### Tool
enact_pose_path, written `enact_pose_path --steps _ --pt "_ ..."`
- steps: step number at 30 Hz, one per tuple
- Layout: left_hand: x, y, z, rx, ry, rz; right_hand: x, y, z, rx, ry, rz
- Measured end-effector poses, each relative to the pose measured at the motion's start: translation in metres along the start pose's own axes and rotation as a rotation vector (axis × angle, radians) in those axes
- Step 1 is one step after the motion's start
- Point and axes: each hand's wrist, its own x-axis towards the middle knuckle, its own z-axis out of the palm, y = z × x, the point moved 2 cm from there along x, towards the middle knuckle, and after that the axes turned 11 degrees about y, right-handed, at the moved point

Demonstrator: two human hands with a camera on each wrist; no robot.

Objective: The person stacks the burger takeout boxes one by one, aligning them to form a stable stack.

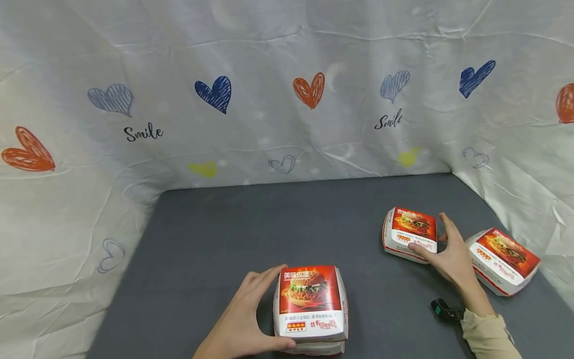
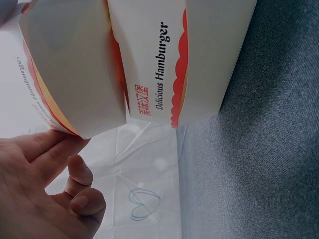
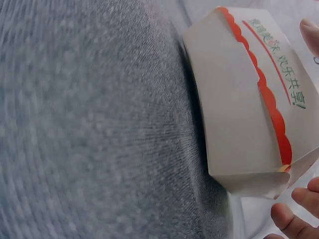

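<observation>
Near the front middle, my left hand (image 1: 244,319) grips a hamburger box (image 1: 310,301), thumb at its near corner and fingers along its far left edge. The lid carries a burger picture. Beneath it sits a second hamburger box (image 2: 199,59), mostly covered in the head view; the left wrist view shows the upper one slightly tilted on it. Farther back on the right, my right hand (image 1: 450,257) spreads around a third hamburger box (image 1: 410,234). Its thumb lies over the near edge, while the fingertips (image 3: 284,216) stand just off the box's side.
One more hamburger box (image 1: 504,262) sits right of my right forearm, close to the table's right edge. A dark grey cloth covers the table (image 1: 251,229). White curtain fabric (image 1: 269,134) with printed hearts surrounds it at the back and sides.
</observation>
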Motion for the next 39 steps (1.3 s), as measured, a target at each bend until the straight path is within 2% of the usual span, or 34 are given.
enact_pose_path --steps 21,39 --pt "-0.0009 -0.0002 -0.0008 -0.002 0.009 -0.002 0.0024 0.0041 0.008 0.049 -0.074 0.012" --pt "-0.0009 -0.0007 0.0005 0.003 0.004 -0.015 0.0004 0.0038 0.0064 0.037 -0.045 0.025"
